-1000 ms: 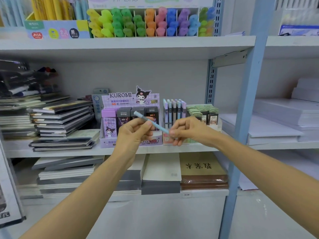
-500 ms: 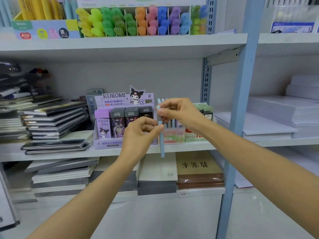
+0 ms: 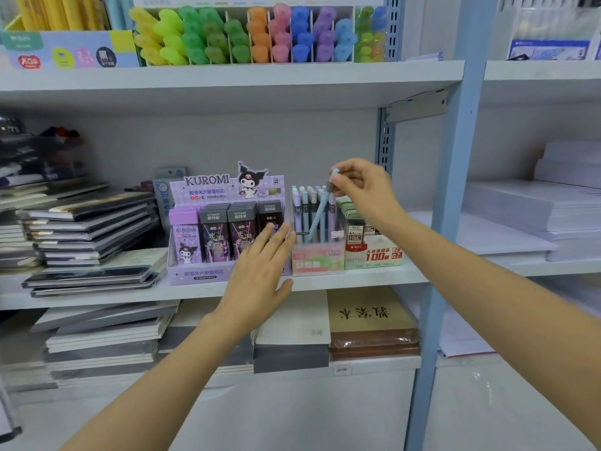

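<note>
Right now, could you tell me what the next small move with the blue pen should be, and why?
Probably push the blue pen down into the pink display box and release it: the right hand pinches its top, its lower end sits tilted among the other upright pens there, and the left hand is open, holding nothing.

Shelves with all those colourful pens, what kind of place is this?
Most likely a stationery shop: highlighters sorted by colour, a Kuromi display box of pencil leads, and stacks of notebooks. The right hand pinches a blue pen standing in a box of pens.
</note>
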### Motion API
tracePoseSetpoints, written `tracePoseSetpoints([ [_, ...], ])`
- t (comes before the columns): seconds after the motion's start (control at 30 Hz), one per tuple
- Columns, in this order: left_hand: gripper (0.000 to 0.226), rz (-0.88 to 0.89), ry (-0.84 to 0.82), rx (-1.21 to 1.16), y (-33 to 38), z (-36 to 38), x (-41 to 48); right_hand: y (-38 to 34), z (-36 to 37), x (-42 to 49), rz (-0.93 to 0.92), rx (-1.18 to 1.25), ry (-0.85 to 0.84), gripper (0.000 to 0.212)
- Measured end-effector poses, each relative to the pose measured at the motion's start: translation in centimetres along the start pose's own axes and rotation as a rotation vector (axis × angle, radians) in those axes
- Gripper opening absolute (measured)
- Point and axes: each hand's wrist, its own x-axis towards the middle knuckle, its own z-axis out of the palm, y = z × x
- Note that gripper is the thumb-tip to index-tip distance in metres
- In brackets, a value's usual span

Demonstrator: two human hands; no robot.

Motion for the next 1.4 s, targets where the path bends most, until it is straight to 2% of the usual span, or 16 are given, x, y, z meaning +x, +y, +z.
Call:
tracePoseSetpoints([
  [0.13,0.083,0.037,-0.005,0.035,0.1,0.1,0.2,0.7,1.4,-0.5,0.003,-0.104,-0.075,0.009],
  [0.37,0.078,0.036,-0.009,0.011,-0.1,0.3,0.3,0.7,1.1,0.0,-0.003,-0.188,-0.215,0.010],
  [0.63,0.079,0.045,-0.006,0.009,-0.1,0.5,0.5,1.0,3.0,1.0,0.010,-0.276,-0.151,0.009],
  [0.77,0.078,0.045,-0.021,-0.009,-0.1,0.3,0.4,1.0,3.4,0.9,0.000,-0.430,-0.179,0.021],
  [0.87,0.071,0.046,0.012,-0.071,0.2,0.2,-0.1,0.7,3.6,0.0,-0.097,-0.539,-0.129,0.030],
  [0.93,0.060,0.053,0.091,-0.116,0.5,0.5,-1.1,0.5,3.7,-1.9,-0.210,-0.488,-0.067,0.027],
  [1.0,0.048,0.048,0.199,-0.151,0.7,1.8,-2.7,0.8,4.3,-4.7,-0.303,-0.414,-0.079,0.019],
  [1.07,0.038,0.008,0.252,-0.215,0.8,4.0,-5.1,1.9,5.7,-8.3,-0.328,-0.339,-0.173,0.013],
  [1.13,0.032,-0.054,0.204,-0.264,0.7,7.0,-8.1,3.9,7.6,-12.2,-0.274,-0.282,-0.310,0.011],
  [1.27,0.028,-0.234,-0.032,-0.351,0.2,14.3,-15.8,10.6,12.0,-20.1,0.010,-0.265,-0.594,0.014],
  [1.4,0.031,-0.336,-0.348,-0.370,0.3,20.6,-24.8,18.7,15.4,-28.5,0.241,-0.393,-0.960,0.018],
])
